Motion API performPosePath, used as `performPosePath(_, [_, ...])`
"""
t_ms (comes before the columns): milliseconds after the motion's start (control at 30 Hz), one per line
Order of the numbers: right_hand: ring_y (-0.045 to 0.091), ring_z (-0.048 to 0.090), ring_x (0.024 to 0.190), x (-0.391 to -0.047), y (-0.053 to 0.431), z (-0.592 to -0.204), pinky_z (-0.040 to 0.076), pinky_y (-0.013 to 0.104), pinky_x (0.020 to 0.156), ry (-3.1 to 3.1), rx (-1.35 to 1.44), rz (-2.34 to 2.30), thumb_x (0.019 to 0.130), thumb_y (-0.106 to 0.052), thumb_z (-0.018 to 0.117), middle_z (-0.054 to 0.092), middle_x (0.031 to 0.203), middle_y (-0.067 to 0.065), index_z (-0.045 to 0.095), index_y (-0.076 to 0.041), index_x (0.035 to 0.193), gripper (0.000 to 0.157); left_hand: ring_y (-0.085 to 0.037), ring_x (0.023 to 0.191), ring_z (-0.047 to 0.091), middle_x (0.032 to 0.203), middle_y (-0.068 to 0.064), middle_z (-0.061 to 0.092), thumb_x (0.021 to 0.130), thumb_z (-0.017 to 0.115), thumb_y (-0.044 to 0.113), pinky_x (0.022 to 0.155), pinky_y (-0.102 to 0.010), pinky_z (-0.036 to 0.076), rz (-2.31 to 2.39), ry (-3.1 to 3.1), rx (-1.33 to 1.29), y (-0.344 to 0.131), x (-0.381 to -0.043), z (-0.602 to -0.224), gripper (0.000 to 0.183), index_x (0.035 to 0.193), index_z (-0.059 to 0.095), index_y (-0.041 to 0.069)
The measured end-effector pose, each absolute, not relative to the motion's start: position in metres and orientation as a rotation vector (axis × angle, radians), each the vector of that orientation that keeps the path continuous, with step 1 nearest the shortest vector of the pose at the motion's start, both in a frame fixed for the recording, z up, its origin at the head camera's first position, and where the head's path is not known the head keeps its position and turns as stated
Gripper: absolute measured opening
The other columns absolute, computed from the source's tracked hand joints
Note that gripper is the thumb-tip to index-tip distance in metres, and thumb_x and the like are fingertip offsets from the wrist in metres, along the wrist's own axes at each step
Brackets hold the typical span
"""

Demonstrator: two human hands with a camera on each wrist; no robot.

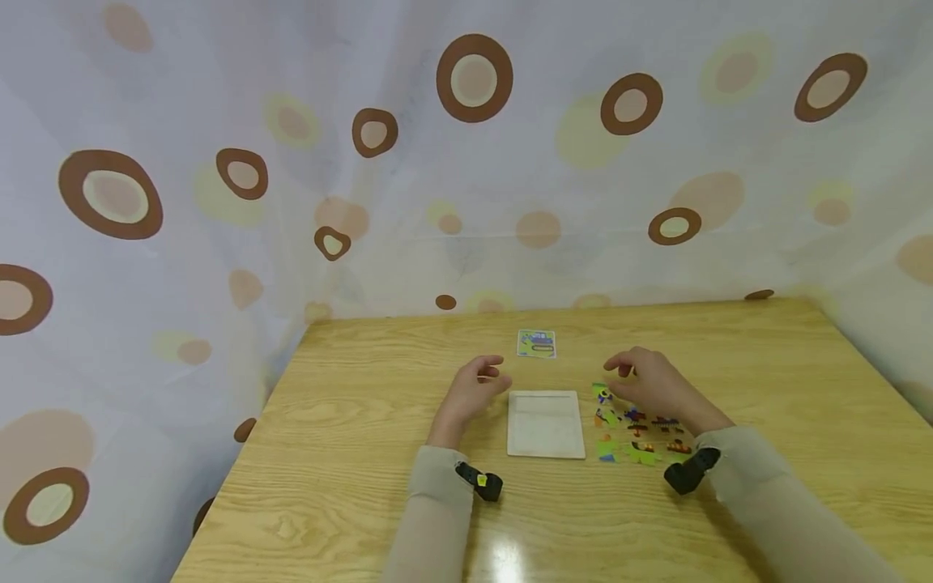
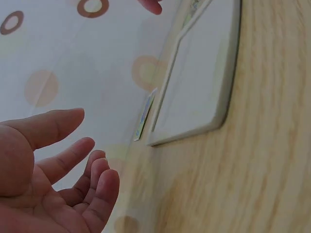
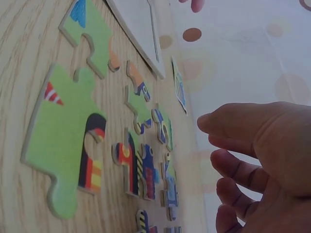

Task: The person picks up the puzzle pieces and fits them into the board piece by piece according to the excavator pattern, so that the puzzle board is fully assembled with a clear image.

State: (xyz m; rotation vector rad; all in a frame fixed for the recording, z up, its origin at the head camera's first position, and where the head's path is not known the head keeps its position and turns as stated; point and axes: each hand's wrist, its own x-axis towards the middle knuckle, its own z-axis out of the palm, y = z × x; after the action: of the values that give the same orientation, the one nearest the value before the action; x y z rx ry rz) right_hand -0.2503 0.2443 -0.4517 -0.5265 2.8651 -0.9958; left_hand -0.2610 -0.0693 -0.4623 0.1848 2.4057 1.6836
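Note:
My left hand (image 1: 474, 390) hovers at the left side of a white square puzzle tray (image 1: 545, 426), its fingers loosely bent with nothing in them. Above the back of the loose jigsaw pieces, my right hand (image 1: 649, 382) is raised, fingers relaxed. The right wrist view shows that hand (image 3: 257, 160) holding nothing, with green, red and blue pieces such as a large green jigsaw piece (image 3: 63, 131) lying on the wood beside it. In the left wrist view the tray (image 2: 199, 73) has a raised rim and a bare white inside.
A small picture card (image 1: 536, 343) of a colourful vehicle lies behind the tray. The wooden table (image 1: 350, 453) spreads on both sides. A patterned curtain (image 1: 466, 178) with brown rings hangs along its back and sides.

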Motion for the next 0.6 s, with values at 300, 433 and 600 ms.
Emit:
performPosePath(300, [0.027, 0.05, 0.088, -0.254, 0.244, -0.458, 0.043, 0.042, 0.072, 2.846, -0.526, -0.962, 0.09, -0.013, 0.071, 0.056, 0.103, 0.014, 0.066, 0.002, 0.118, 0.032, -0.023, 0.1, 0.057, 0.117, -0.013, 0.058, 0.094, 0.065, 0.005, 0.074, -0.032, 0.05, 1.595, 2.48, 0.267, -0.073, -0.266, -0.473, 0.037, 0.13, 0.061, 0.004])
performPosePath(433, [0.029, 0.052, 0.092, -0.253, 0.244, -0.458, 0.045, 0.044, 0.074, 2.841, -0.526, -0.937, 0.09, -0.014, 0.072, 0.057, 0.105, 0.015, 0.067, 0.002, 0.118, 0.033, -0.022, 0.104, 0.058, 0.117, -0.012, 0.061, 0.092, 0.066, 0.001, 0.082, -0.032, 0.048, 1.522, 2.515, 0.322, -0.072, -0.265, -0.478, 0.035, 0.126, 0.064, 0.004])
performPosePath(600, [0.028, 0.052, 0.09, -0.253, 0.244, -0.46, 0.045, 0.043, 0.071, 2.868, -0.536, -0.882, 0.089, -0.015, 0.074, 0.057, 0.103, 0.013, 0.068, 0.001, 0.117, 0.033, -0.021, 0.106, 0.057, 0.116, -0.008, 0.062, 0.091, 0.068, 0.003, 0.09, -0.037, 0.047, 1.494, 2.496, 0.344, -0.071, -0.266, -0.482, 0.035, 0.125, 0.066, 0.008])
